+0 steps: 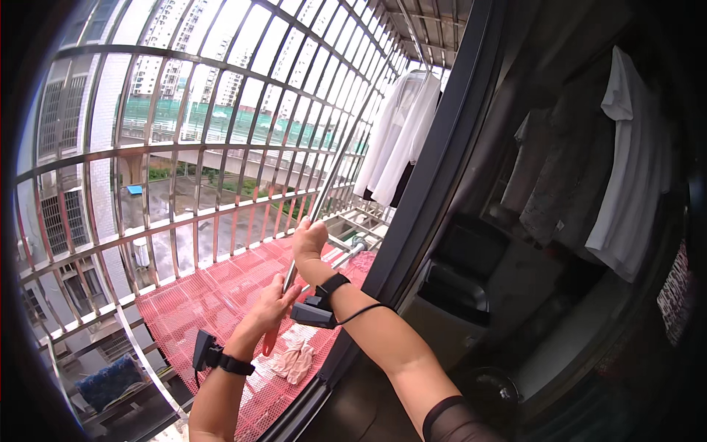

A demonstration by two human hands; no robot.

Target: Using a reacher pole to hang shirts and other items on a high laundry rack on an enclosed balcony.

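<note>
Both hands grip one long metal pole that slants up and away toward the hanging clothes. My left hand is wrapped around its lower part, just above a red handle end. Higher up, my right hand closes around the shaft. White garments hang near the far end of the window cage, with a dark piece behind them. The pole's upper tip runs in among bars, so I cannot tell whether it touches anything. Each wrist wears a black strap with a small device.
Metal security bars enclose the left and far sides. Red mesh matting covers the cage floor, where a crumpled pale cloth lies. A dark sliding-door frame stands close on my right; its glass shows clothes and a black chair.
</note>
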